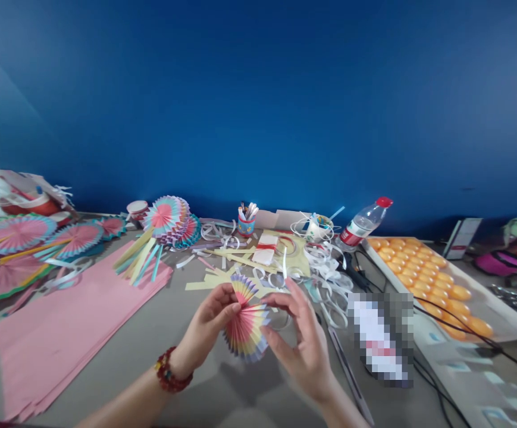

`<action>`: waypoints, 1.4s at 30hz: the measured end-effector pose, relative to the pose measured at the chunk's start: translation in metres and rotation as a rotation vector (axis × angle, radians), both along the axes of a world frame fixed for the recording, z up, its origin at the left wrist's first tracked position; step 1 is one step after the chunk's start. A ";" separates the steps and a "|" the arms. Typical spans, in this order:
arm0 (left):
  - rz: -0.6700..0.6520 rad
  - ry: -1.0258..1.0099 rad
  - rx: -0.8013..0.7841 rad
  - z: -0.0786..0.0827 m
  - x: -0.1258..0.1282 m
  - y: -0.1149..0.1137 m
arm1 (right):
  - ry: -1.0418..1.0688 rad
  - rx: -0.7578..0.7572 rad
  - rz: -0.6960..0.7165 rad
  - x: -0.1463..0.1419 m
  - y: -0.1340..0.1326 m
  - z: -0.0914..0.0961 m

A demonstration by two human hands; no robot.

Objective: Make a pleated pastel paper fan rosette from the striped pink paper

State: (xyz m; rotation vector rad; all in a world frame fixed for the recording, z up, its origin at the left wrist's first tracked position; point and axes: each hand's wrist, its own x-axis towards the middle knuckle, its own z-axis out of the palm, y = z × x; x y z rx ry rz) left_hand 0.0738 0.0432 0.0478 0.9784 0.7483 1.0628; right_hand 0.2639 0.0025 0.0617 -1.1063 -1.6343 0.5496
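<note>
My left hand [211,324] pinches a pleated paper fan [246,327] at its centre, between thumb and fingers. The fan is pink inside, then yellow, with lavender edges. It is spread most of the way round, with a gap at the right between its small upper part and larger lower part. My right hand [300,342] is curved round the fan's right edge, thumb and fingertips at the pleat ends. A beaded red bracelet [174,370] circles my left wrist. Below the fan is the grey table [222,395].
Pink paper sheets [71,333] and finished fans [19,235] lie left. Behind are a rosette with streamers [164,217], a pen cup [246,224] and paper strips [222,261]. Rightward are a tilted bottle [365,226], a metal strip [350,377], cables [436,386] and a tray of orange domes [419,270].
</note>
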 end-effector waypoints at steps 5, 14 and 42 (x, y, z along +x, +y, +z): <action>-0.016 -0.014 -0.003 0.001 0.002 -0.001 | -0.004 0.070 0.054 -0.003 -0.003 -0.003; -0.079 -0.113 -0.105 0.005 0.008 -0.008 | -0.177 0.235 0.203 -0.001 -0.010 0.010; -0.014 -0.067 0.020 0.013 0.011 -0.011 | 0.160 0.050 0.341 -0.001 -0.019 0.026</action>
